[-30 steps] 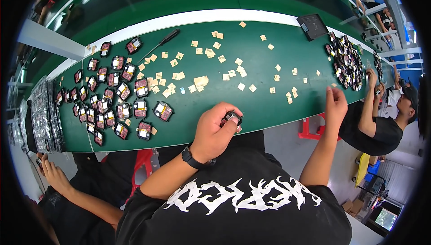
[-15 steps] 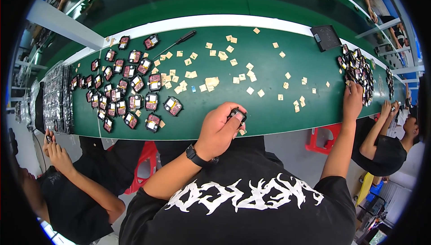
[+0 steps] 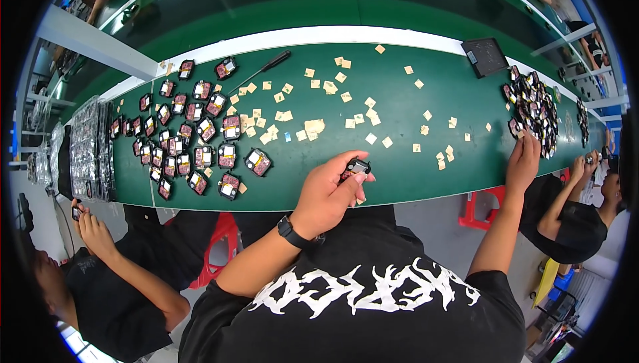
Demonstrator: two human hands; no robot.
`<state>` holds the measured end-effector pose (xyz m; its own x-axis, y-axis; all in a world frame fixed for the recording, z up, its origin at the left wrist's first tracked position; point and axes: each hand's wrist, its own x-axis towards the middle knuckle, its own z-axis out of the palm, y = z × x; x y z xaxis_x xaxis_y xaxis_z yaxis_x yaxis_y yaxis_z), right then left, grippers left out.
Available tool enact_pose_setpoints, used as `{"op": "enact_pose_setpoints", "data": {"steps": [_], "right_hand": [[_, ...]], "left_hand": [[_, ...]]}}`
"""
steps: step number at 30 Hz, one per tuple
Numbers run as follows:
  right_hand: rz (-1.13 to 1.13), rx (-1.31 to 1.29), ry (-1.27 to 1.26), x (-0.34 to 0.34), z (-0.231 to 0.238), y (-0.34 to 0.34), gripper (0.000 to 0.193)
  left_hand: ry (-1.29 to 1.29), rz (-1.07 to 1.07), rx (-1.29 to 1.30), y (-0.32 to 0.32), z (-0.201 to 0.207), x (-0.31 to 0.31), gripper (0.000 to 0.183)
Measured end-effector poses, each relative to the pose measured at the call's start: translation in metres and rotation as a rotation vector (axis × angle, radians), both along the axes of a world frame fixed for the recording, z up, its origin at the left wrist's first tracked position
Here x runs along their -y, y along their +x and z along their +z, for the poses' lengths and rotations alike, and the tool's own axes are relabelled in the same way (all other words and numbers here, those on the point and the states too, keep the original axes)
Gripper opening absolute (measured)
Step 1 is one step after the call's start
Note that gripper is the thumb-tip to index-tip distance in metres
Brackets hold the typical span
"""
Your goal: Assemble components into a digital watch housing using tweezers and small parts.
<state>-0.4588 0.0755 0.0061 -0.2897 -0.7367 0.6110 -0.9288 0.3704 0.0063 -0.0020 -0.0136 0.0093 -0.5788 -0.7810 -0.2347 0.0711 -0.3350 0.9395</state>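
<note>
Near the table's front edge, my left hand is closed around a small black-cased electronic module, with the thumb across its face. Its shape is like a watch case, and part of it is hidden by the fingers. My right hand reaches to the near left side of a heaped pile of similar modules. Its fingertips pinch the edge of one module at the pile's border; the fingers partly cover the contact. A dark watch is on my left wrist.
Many similar modules lie spread at the left of the green table. Small tan square pieces are scattered across the middle. A screwdriver and black tray lie farther back. Stacked clear-wrapped trays stand left. Co-workers sit on both sides.
The module in my left hand has tilted, showing more of its face. My right hand has drawn slightly nearer to me, and a module shows at its fingertips. The whole view has shifted a little.
</note>
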Motion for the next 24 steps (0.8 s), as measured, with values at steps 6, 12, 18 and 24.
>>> {"op": "enact_pose_setpoints", "data": {"steps": [6,12,18,24], "right_hand": [[0.111,0.041,-0.045,-0.013,0.01,0.055,0.03],[0.275,0.158,-0.064,-0.017,0.025,0.11,0.033],[0.344,0.22,-0.068,-0.015,0.022,0.139,0.038],[0.448,0.297,-0.068,-0.005,0.025,0.158,0.039]], "left_hand": [[0.096,-0.039,-0.049,0.002,0.001,0.0,0.039],[-0.003,0.003,-0.029,0.003,0.012,0.002,0.041],[-0.236,0.1,0.073,0.02,0.018,0.02,0.041],[-0.952,0.208,0.699,0.044,0.018,0.058,0.036]]}}
